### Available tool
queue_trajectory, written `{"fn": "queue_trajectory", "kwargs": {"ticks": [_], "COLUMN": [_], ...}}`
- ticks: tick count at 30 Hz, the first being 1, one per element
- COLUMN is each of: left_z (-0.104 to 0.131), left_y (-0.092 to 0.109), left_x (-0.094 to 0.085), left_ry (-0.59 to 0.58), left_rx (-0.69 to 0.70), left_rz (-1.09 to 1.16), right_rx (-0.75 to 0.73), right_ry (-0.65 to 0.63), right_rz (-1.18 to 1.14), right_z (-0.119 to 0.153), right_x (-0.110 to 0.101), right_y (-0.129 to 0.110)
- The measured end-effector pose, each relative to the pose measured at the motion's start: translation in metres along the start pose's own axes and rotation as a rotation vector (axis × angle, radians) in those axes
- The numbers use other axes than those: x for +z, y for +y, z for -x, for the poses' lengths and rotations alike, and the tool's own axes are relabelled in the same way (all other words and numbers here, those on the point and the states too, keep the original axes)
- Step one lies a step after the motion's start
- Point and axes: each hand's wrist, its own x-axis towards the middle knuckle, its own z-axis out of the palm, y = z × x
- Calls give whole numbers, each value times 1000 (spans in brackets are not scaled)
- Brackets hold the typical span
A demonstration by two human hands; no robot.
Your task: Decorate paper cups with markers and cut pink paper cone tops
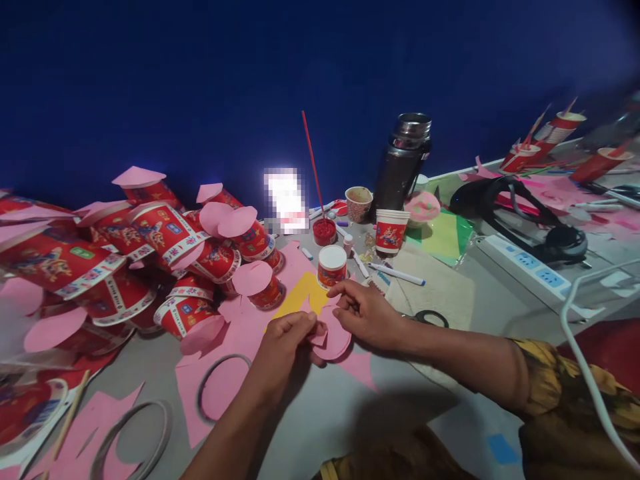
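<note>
My left hand pinches a piece of pink paper between thumb and fingers. My right hand is bent over the same work, its thumb and forefinger at the edge of a round pink paper piece. Just beyond the hands an upturned red paper cup with a white top stands beside yellow paper. Black-handled scissors lie by my right wrist, partly hidden under the forearm. Pink paper sheets spread under and left of my left arm.
Red paper cups with pink paper tops are piled on the left. Tape rolls lie at front left. Behind are a dark thermos, stacked cups and a red pot with a stick. A power strip lies right.
</note>
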Motion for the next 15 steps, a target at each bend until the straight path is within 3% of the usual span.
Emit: {"fn": "queue_trajectory", "kwargs": {"ticks": [7,11,13,15], "left_z": [-4,0,3,4], "left_y": [1,1,-1,-3], "left_x": [0,-10,-14,-16], "left_ry": [86,128,163,167], "left_rx": [8,103,132,153], "left_rz": [-104,-268,-319,-384], "right_rx": [-19,-135,-200,-236], "right_ry": [23,42,56,123], "right_rz": [34,209,304,385], "right_z": [-2,2,3,2], "right_x": [3,-1,-10,-33], "right_y": [1,-11,-20,-26]}}
